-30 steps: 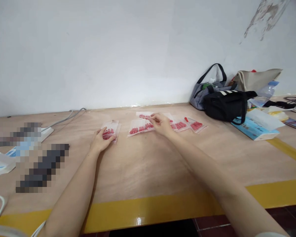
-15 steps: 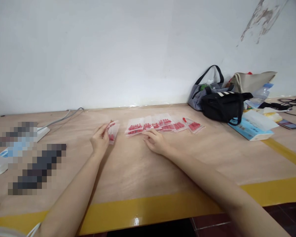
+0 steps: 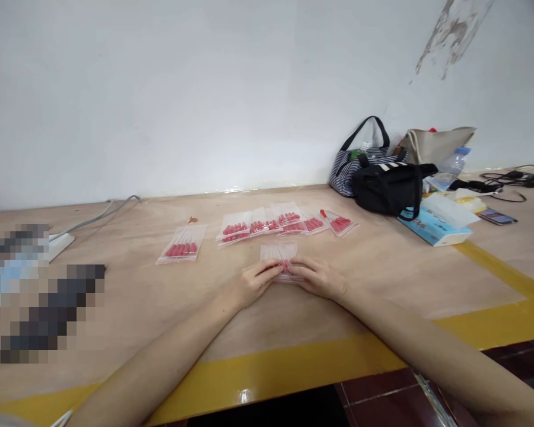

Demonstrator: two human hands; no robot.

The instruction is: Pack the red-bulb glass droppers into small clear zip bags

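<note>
A small clear zip bag (image 3: 277, 251) with red pieces inside lies on the table in front of me. My left hand (image 3: 256, 281) grips its left side, and my right hand (image 3: 319, 276) has hold of the right side, fingertips almost meeting over the red pieces. Beyond my hands is an overlapping row of similar bags (image 3: 254, 225), each with several red slender pieces. One more bag (image 3: 181, 244) lies flat by itself to the left. At the row's right end a single red piece (image 3: 323, 213) rests at the edge of a tilted bag (image 3: 342, 223).
A black bag (image 3: 385, 188) and a striped bag (image 3: 342, 172) stand against the wall at the right. Near them are a blue tissue pack (image 3: 431, 228), a phone (image 3: 498, 216) and cables (image 3: 516, 177). Blurred-out objects lie at the left. Yellow tape (image 3: 204, 382) edges the table.
The bag in my left hand now lies on the table at the left. Both hands have come together nearer me on another bag. The view has shifted slightly right.
</note>
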